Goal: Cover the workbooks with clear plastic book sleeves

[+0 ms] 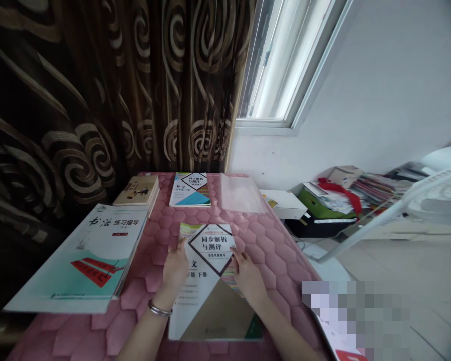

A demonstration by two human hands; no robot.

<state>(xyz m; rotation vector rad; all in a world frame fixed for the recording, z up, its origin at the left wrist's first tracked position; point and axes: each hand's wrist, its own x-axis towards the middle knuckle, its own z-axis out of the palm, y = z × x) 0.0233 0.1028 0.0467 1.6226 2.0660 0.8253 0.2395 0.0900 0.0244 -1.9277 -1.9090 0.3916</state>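
Note:
A workbook (209, 250) with a white diamond and black Chinese title lies in front of me on a pink quilted table cover (281, 260). My left hand (176, 268), with a silver bracelet on its wrist, rests on the book's left edge, fingers lying flat. My right hand (248, 276) lies on the book's right side, fingers stretched out over the cover. Neither hand grips anything. The book's lower part shows a brown triangle and white panels.
A large white and teal exercise book (82, 260) lies at the left. Behind stand a small tan book (137, 190), a colourful workbook (191, 189) and a clear plastic sleeve (240, 193). A dark patterned curtain hangs behind. Clutter, a white box and a fan sit to the right.

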